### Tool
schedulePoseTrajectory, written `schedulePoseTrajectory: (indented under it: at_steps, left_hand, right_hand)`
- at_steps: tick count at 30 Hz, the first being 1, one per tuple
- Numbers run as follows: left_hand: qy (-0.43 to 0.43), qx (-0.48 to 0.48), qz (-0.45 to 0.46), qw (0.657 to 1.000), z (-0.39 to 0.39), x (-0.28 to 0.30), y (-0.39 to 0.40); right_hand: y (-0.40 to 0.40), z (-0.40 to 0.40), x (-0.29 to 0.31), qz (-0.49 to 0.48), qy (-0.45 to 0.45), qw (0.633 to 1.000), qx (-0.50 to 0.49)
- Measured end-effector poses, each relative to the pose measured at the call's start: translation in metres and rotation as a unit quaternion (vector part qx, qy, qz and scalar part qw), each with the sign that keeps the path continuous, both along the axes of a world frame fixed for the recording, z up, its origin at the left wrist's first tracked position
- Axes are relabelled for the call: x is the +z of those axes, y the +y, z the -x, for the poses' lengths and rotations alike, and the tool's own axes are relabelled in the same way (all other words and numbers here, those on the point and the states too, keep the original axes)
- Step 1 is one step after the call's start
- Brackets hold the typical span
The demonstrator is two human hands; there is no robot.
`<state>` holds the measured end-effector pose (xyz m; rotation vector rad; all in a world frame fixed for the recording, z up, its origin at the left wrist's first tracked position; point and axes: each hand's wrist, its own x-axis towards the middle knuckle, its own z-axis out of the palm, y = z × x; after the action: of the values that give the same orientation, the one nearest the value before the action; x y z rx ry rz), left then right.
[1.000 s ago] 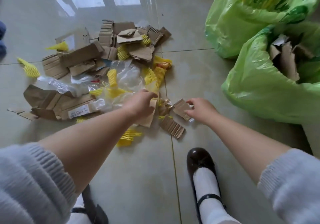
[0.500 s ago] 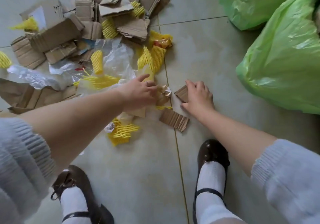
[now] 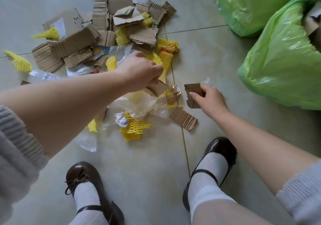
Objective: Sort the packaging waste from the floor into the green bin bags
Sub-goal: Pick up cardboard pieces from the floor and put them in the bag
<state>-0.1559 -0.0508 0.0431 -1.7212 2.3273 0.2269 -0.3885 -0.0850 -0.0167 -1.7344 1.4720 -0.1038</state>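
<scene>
Right hand [image 3: 211, 101] pinching small cardboard scrap [image 3: 192, 90], lifted off floor [image 3: 139, 164], prob headed to near green bag [image 3: 281, 64] w/ cardboard inside. Left hand [image 3: 141, 71] closed on bigger cardboard piece [image 3: 159, 89], same reason.

Torn brown corrugated cardboard pieces [image 3: 97, 38], yellow foam net sleeves [image 3: 132, 129] and crumpled clear plastic film [image 3: 144, 106] lay heaped on the floor. Two translucent green plastic bin bags [image 3: 284, 68] stood at the right; the nearer one held cardboard.
</scene>
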Motion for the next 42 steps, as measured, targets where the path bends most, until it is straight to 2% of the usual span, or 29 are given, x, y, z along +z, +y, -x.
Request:
schedulePoseTrajectory:
  at_steps: [2,4,7,9,12,16,20,24,28,31,35,39,42]
  left_hand:
    - [0.068,0.085,0.007,0.994,-0.003,0.005,0.003]
    - [0.128,0.158,0.006,0.979,-0.007,0.007,0.009]
    - [0.198,0.260,0.005,0.945,-0.011,0.007,0.021]
    - [0.243,0.337,0.004,0.909,-0.016,0.003,0.031]
    - [0.272,0.404,0.012,0.873,-0.021,-0.004,0.051]
    - [0.291,0.452,0.025,0.843,-0.037,-0.006,0.072]
    - [0.300,0.480,0.031,0.824,-0.070,0.027,0.075]
    - [0.249,0.496,0.052,0.830,-0.105,0.099,0.072]
    - [0.191,0.483,0.106,0.848,-0.133,0.178,0.074]
    - [0.157,0.488,0.145,0.846,-0.151,0.205,0.085]
    - [0.118,0.502,0.145,0.844,-0.177,0.201,0.099]
    - [0.130,0.504,0.061,0.852,-0.200,0.166,0.087]
    - [0.141,0.489,-0.004,0.861,-0.214,0.126,0.064]
  right_hand:
    - [0.014,0.003,-0.003,-0.056,0.000,0.997,0.044]
    - [0.029,0.007,-0.013,-0.069,0.042,0.990,0.116]
    - [0.052,0.011,-0.027,-0.032,0.105,0.978,0.179]
    - [0.064,0.009,-0.033,0.034,0.157,0.964,0.214]
    - [0.070,0.003,-0.034,0.069,0.202,0.947,0.239]
    - [0.066,-0.003,-0.027,-0.010,0.115,0.977,0.178]
    - [0.041,-0.017,0.012,-0.041,0.040,0.989,0.137]
    - [0.000,-0.050,0.089,-0.014,0.006,0.988,0.156]
    - [-0.037,-0.098,0.173,0.058,0.006,0.978,0.199]
    - [-0.052,-0.127,0.208,0.106,0.018,0.967,0.233]
    - [-0.058,-0.157,0.228,0.149,0.038,0.948,0.278]
    - [-0.077,-0.178,0.206,0.189,0.094,0.927,0.312]
    - [-0.099,-0.195,0.178,0.190,0.113,0.924,0.311]
